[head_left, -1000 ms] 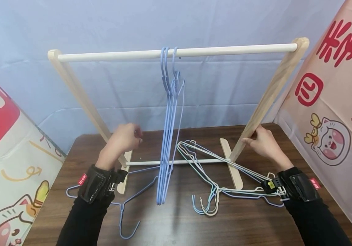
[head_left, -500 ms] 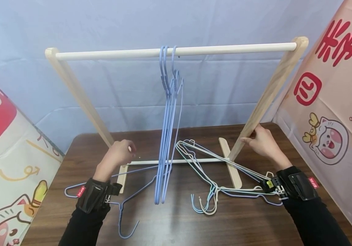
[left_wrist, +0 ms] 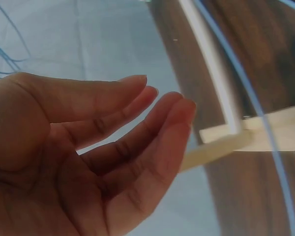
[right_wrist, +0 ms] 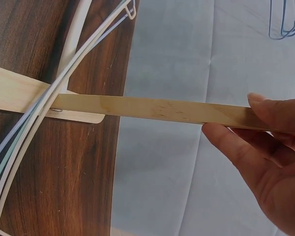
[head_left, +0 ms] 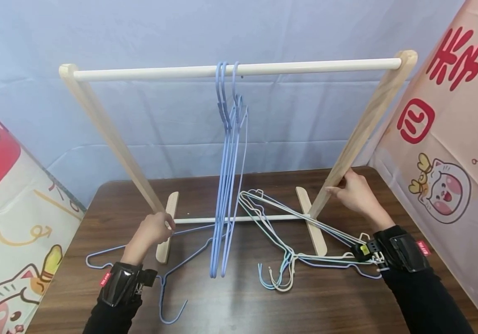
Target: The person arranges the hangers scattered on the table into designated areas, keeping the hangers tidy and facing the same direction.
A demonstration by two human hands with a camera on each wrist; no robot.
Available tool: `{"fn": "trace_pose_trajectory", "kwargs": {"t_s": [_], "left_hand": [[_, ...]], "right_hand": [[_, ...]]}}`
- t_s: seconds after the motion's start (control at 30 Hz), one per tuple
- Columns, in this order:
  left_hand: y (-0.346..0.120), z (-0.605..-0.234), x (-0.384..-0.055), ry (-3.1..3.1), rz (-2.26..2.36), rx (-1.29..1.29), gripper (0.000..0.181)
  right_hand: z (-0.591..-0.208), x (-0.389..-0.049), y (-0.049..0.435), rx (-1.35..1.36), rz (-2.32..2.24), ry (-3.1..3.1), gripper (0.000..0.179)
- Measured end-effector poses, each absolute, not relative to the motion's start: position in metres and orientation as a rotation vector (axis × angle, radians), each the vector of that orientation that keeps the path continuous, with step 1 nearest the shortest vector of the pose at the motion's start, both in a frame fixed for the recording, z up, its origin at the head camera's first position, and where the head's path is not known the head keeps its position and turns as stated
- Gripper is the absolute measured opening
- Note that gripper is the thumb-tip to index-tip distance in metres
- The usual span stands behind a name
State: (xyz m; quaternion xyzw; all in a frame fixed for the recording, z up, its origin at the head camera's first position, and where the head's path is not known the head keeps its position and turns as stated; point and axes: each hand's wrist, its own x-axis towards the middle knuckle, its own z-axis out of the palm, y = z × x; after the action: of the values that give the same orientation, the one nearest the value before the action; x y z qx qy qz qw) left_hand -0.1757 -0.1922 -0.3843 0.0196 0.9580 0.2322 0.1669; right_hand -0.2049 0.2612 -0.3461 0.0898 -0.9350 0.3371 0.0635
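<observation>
A wooden garment rack with a white top rod (head_left: pixel 147 73) stands on the table. Thumb and fingers of my right hand (head_left: pixel 356 192) pinch the rack's right post (head_left: pixel 364 123) low down; the right wrist view shows this grip on the wooden post (right_wrist: pixel 177 110). My left hand (head_left: pixel 151 232) is by the foot of the left post (head_left: pixel 109 130). Its fingers are loosely bent and hold nothing, with a gap between thumb and fingers in the left wrist view. Several blue hangers (head_left: pixel 227 116) hang from the top rod near its middle.
One loose blue hanger (head_left: pixel 161 301) lies on the table (head_left: pixel 222 311) at the left, partly behind the left hand. A bundle of white, cream and blue hangers (head_left: pixel 292 264) lies at the right, across the lower rod (head_left: pixel 197 221). Printed cloths flank both sides.
My left hand has moved down and left, from beside the left post to its foot. The right hand keeps its grip on the right post. The hanging hangers barely differ.
</observation>
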Motion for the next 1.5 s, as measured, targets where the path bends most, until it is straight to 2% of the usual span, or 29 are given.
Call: {"fn": "trace_pose_trajectory", "kwargs": {"t_s": [0.3,0.6,1.5], "left_hand": [[-0.214,-0.416,-0.161,2.767,0.586,0.080,0.010],[-0.224,-0.442,-0.147,2.786,0.589,0.087,0.013],[-0.228,-0.468,-0.123,2.726,0.622,-0.014,0.022]], "right_hand": [[-0.347,-0.205,0.260,0.285,1.029,-2.811,0.030],[-0.347,-0.205,0.262,0.276,1.039,-2.818,0.032],[-0.347,-0.205,0.261,0.275,1.079,-2.807,0.031]]}}
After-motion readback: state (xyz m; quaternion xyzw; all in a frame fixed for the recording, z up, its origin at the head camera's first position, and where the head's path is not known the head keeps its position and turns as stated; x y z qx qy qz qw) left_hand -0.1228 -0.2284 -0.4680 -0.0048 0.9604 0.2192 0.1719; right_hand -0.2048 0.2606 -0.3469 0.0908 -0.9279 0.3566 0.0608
